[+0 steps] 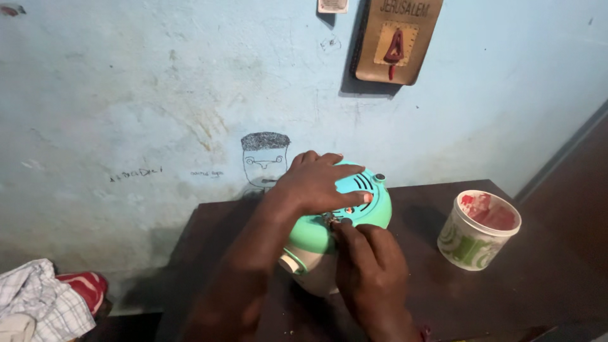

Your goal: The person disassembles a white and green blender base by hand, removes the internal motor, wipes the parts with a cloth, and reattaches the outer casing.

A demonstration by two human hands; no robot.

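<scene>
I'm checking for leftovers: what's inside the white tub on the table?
The white tub shows red smears on its inner wall; its bottom is hidden by the rim.

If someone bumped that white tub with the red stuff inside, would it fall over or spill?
The white tub looks like thin plastic, so it is probably light and would slide easily on the dark table. It is wider at the top than the bottom, so a hard bump might tip it. It has no lid, so the red contents could spill.

Bare dark table lies open between the green appliance and the plastic tub; the wall blocks behind.
</scene>
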